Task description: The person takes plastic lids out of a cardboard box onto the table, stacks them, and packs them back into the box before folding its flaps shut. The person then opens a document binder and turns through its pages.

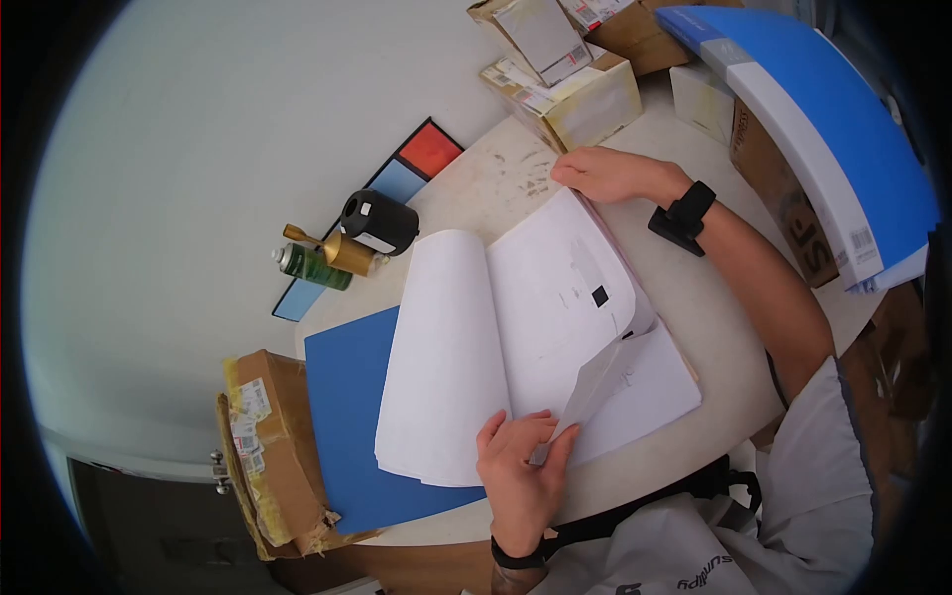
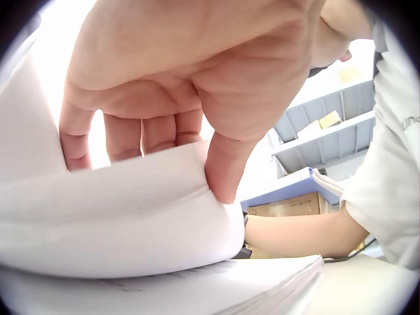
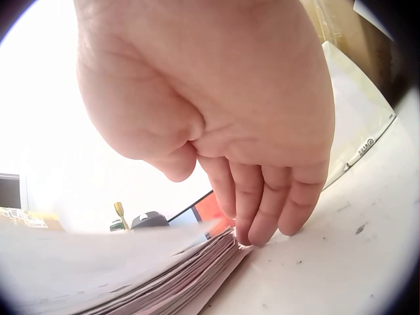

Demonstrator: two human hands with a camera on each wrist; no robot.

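Head view: an open stack of paper (image 1: 540,278) lies at the centre of the frame on a pale tabletop (image 1: 709,337). Near its lower edge, the left hand (image 1: 521,471) pinches a lifted sheet (image 1: 593,382) between thumb and fingers, the sheet bending upward. Above, the right hand (image 1: 615,174) touches the stack's top corner, its fingers fairly straight and close together, gripping nothing visible.

The sheet could crease or tear if pulled sharply against its bend; the stack could skew if the right hand's light touch slips. The turned pages (image 1: 441,367), arched at centre left, might spring back, since nothing visible weighs them down.

Beneath them is a blue folder (image 1: 352,416). A black canister (image 1: 382,220), gold container (image 1: 347,256) and green bottle (image 1: 312,266) stand upper left, near the pages' top, limiting room there. A worn carton (image 1: 283,436) sits lower left; taped boxes (image 1: 595,109) and a blue binder (image 1: 833,109) crowd the upper right.
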